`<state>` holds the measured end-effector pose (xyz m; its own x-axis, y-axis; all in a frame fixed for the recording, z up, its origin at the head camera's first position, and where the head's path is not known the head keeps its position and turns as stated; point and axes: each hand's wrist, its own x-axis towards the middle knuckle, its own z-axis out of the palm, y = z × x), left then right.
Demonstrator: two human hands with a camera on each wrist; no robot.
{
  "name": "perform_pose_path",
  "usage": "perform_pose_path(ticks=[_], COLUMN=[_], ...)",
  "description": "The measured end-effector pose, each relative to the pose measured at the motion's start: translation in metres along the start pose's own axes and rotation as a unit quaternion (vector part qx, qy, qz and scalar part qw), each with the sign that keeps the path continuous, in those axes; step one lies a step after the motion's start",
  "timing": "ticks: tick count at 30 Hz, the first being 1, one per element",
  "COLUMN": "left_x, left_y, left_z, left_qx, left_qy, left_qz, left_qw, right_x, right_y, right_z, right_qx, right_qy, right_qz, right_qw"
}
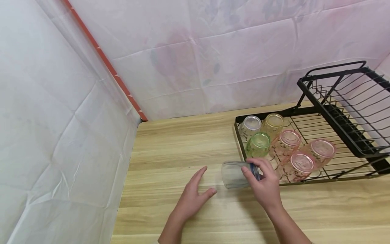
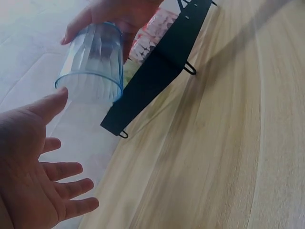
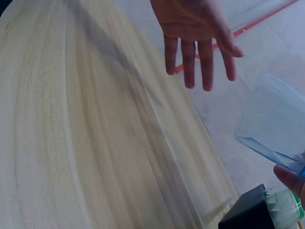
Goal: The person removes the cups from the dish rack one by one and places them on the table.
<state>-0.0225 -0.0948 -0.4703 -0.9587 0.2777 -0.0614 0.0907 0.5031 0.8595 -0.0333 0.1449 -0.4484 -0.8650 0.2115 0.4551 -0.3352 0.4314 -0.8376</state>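
A clear, faintly blue drinking glass (image 1: 234, 174) lies sideways in the air above the table. My right hand (image 1: 264, 184) grips it round its bluish base end, and its rim points left. My left hand (image 1: 193, 195) is apart from the glass, fingers extended and thumb spread, just left of the rim. In the left wrist view the glass (image 2: 93, 64) hangs from the right hand's fingers, with the left thumb close by its rim. In the right wrist view the left hand (image 3: 198, 38) shows its straight fingers, with the glass (image 3: 274, 124) at the right edge.
A black wire dish rack (image 1: 304, 110) stands at the right with a raised upper tier. Several upturned tumblers fill its left end, among them a green glass (image 1: 258, 145), a yellow glass (image 1: 273, 124) and a pink glass (image 1: 301, 164). White cloth (image 1: 76, 135) hangs behind and left.
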Motion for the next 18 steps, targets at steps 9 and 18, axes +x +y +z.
perform_pose_path(ticks=[9,18], left_x=[0.004,0.006], left_y=[0.004,0.009], left_z=[0.004,0.004], left_qx=[-0.118,-0.196], left_qy=[-0.027,-0.050], left_qz=[0.004,-0.007], left_qw=[0.9927,0.9794], right_x=[-0.004,-0.008], right_y=[0.002,-0.005], right_z=[0.009,0.018], right_qx=[0.001,0.047], right_qy=[-0.057,-0.078], right_qz=[0.012,0.031], right_qw=[0.9983,0.9954])
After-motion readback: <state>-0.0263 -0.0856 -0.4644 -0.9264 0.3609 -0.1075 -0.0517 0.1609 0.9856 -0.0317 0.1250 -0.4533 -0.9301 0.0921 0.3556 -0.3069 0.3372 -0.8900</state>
